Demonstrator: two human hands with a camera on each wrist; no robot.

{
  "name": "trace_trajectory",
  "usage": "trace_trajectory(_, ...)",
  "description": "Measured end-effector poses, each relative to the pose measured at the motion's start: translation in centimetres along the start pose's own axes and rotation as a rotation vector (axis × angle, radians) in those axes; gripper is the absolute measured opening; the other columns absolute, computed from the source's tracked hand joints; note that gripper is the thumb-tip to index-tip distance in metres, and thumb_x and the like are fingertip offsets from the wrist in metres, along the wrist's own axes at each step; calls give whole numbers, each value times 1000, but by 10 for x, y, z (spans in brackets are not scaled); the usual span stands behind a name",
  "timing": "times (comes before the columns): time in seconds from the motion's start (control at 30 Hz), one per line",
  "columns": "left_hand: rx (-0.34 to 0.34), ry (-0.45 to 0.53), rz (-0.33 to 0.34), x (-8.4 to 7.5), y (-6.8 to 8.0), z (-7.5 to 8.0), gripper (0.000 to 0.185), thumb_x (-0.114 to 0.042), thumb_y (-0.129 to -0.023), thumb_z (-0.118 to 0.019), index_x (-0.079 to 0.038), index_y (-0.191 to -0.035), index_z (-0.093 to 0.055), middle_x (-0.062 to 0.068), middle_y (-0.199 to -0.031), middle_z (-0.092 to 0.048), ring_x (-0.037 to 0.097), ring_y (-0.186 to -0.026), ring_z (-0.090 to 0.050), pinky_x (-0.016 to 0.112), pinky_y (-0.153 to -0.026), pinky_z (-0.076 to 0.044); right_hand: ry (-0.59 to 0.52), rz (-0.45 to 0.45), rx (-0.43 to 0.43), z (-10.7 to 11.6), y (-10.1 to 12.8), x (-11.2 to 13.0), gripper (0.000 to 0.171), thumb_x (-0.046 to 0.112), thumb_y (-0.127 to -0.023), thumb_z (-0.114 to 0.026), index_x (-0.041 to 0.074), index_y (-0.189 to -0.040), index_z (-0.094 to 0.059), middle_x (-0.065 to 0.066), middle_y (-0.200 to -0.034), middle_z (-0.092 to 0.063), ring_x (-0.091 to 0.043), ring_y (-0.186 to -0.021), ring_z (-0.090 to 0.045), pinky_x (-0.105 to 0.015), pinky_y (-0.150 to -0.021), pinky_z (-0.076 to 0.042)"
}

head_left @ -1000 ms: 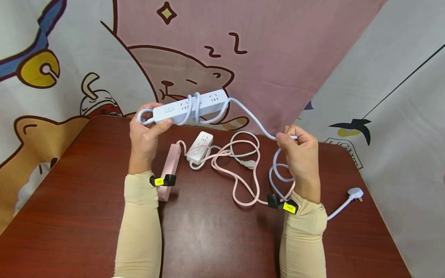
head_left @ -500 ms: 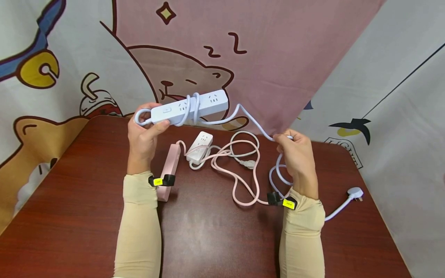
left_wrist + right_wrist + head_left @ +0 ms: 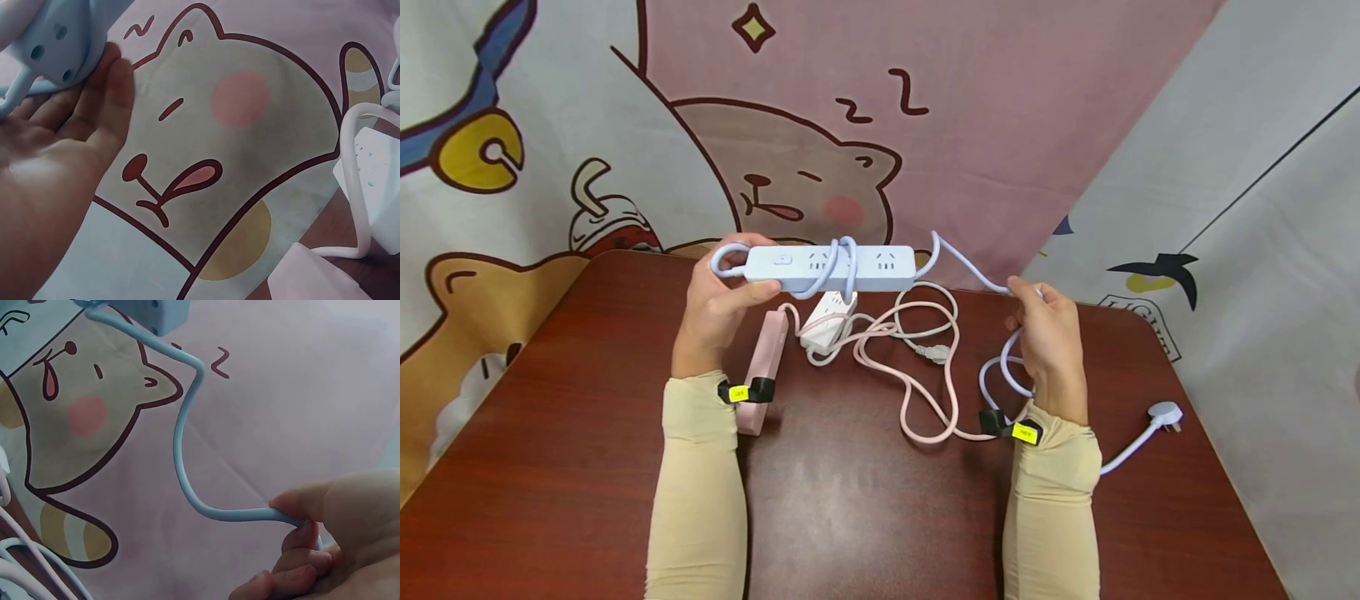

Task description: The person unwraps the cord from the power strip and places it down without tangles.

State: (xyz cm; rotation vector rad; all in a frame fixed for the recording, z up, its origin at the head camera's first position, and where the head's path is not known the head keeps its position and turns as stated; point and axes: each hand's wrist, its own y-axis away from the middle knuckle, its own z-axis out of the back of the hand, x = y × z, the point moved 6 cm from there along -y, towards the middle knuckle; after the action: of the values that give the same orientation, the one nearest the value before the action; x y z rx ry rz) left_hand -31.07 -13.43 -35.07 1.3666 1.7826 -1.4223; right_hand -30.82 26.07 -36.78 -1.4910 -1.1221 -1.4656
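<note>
My left hand (image 3: 718,304) grips the switch end of a pale blue power strip (image 3: 831,268), held level above the table with its own cable looped round the middle. The strip's end (image 3: 53,40) rests against my left fingers. My right hand (image 3: 1048,329) pinches the blue cable (image 3: 970,271) where it leaves the strip; the cable (image 3: 187,462) curves from the strip's corner into my curled fingers (image 3: 300,550). Below that hand the cable coils and runs to a white plug (image 3: 1167,414) on the table.
On the dark wooden table (image 3: 550,467) lie a pink power strip (image 3: 763,354) with its pink cable (image 3: 917,392), and a small white power strip (image 3: 829,321) with a white cable. A cartoon-print cloth (image 3: 850,108) hangs behind. The table's right edge is near the plug.
The blue strip has come down and shifted right, from tilted to level. My right hand has drawn the cable slightly right and lower, and the loops round the strip look tighter.
</note>
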Motion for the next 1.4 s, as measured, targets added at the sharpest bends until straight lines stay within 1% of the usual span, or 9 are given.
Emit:
trace_trajectory(0.1, 51, -40, 50, 2, 2, -4, 42, 20, -78, -63, -3, -113, -67, 3, -99, -70, 11, -86, -65, 21, -70, -56, -20, 12, 8, 0, 0, 1, 45, 20, -97, -68, 10, -61, -43, 8, -54, -31, -11, -52, -35, -25, -58, -42)
trace_trajectory(0.23, 110, -98, 100, 5, 4, -7, 43, 18, -79, -64, -5, -115, -67, 2, -102, -69, 12, -88, -65, 21, -73, -55, -16, 13, 24, 0, 0, 1, 45, 22, -98, -67, 12, -61, -44, 8, -52, -31, -10, -50, -33, -24, -57, -42)
trace_trajectory(0.43, 151, -275, 157, 8, 4, -6, 42, 11, -77, -71, -8, -114, -68, 1, -103, -69, 14, -90, -64, 23, -73, -54, -54, 25, -21, 4, 1, 4, 48, 26, -98, -68, 12, -58, -44, 7, -55, -31, -11, -54, -32, -24, -57, -42)
trace_trajectory(0.6, 164, -313, 176, 8, 5, -3, 41, 8, -78, -74, -6, -115, -66, 1, -102, -68, 14, -89, -63, 24, -73, -54, -160, 82, -59, 8, 4, 12, 50, 27, -100, -66, 11, -59, -43, 4, -58, -33, -13, -60, -32, -24, -57, -43)
trace_trajectory(0.73, 185, -322, 178, 7, 6, -2, 41, 7, -78, -75, -4, -116, -65, 1, -101, -69, 14, -86, -63, 24, -71, -53, -226, 129, -60, 8, 7, 18, 44, 30, -101, -63, 10, -64, -48, 3, -61, -34, -14, -64, -33, -23, -58, -42)
trace_trajectory(0.87, 200, -345, 174, 8, 6, -2, 41, 5, -78, -78, -3, -116, -65, 2, -100, -70, 14, -84, -63, 23, -71, -51, -244, 161, -72, 8, 8, 21, 43, 30, -101, -63, 10, -66, -50, 2, -62, -36, -14, -65, -34, -22, -58, -43)
trace_trajectory(1.0, 183, -396, 168, 9, 5, 0, 42, 3, -79, -80, -3, -117, -65, 1, -102, -70, 14, -87, -63, 23, -73, -52, -253, 181, -75, 10, 10, 24, 43, 22, -100, -66, 9, -62, -50, 1, -64, -39, -16, -64, -38, -24, -59, -43)
trace_trajectory(1.17, 127, -479, 155, 8, 3, 3, 43, 1, -78, -81, -5, -118, -66, -3, -103, -69, 14, -91, -63, 22, -74, -53, -281, 229, -3, 11, 13, 30, 36, 7, -98, -63, 5, -63, -56, -1, -63, -45, -18, -63, -48, -28, -67, -47)
trace_trajectory(1.4, 90, -540, 130, 6, 2, 7, 46, -2, -78, -83, -4, -121, -65, -5, -103, -68, 13, -90, -62, 22, -73, -52, -525, 353, 182, 8, 21, 41, 28, 4, -96, -64, 0, -70, -57, -6, -65, -50, -20, -66, -53, -31, -72, -49)
